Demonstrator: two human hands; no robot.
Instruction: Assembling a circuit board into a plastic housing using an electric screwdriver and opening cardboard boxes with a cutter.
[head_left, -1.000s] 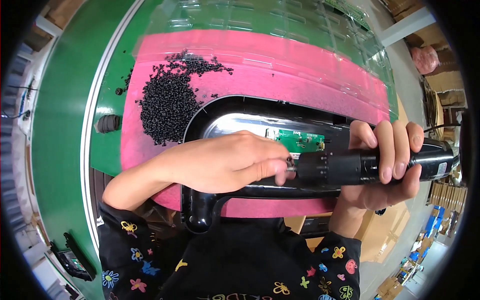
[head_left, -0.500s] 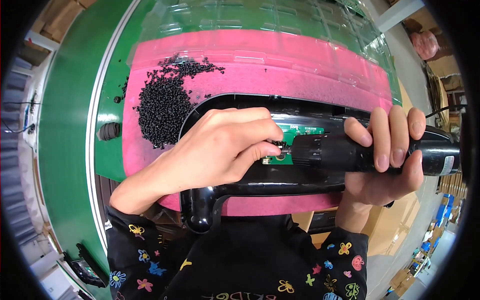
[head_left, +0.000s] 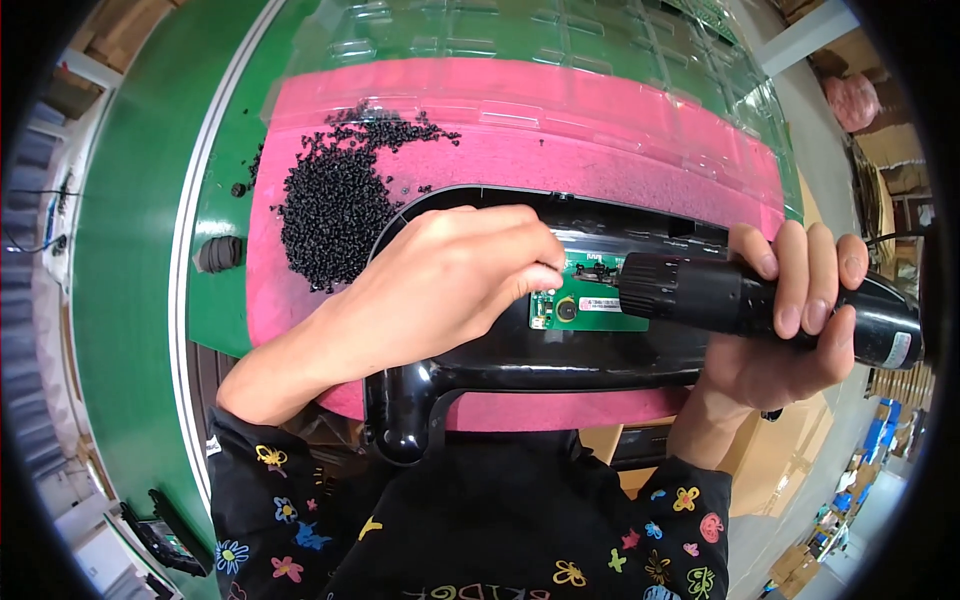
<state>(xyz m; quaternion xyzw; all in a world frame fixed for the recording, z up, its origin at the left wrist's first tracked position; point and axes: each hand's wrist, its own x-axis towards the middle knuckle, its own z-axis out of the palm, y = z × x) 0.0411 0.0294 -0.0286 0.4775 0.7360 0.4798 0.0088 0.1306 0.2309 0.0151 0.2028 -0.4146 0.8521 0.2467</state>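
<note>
In my right hand [head_left: 785, 320] is a black electric screwdriver [head_left: 690, 292], held level with its nose pointing left. Several small black screws [head_left: 594, 270] cling around its bit, above the green circuit board [head_left: 600, 318]. My left hand [head_left: 455, 275] is closed in a pinch just left of the bit; whatever lies between its fingertips is hidden. Below both hands lies a large glossy black plastic housing [head_left: 560, 375], open side up, with a rounded stub at its lower left. The board sits inside it, partly covered by the screwdriver.
A heap of small black screws [head_left: 330, 215] is spread on the pink mat [head_left: 600, 130], left of the housing. Clear plastic trays [head_left: 480, 40] stand along the far side. A dark rolled piece [head_left: 220, 254] rests on the green table [head_left: 130, 300], with a cardboard box [head_left: 785, 450] at lower right.
The screwdriver and my right hand have shifted right, away from my left fingertips. A gap now shows between them, uncovering more of the board and the screws on the bit.
</note>
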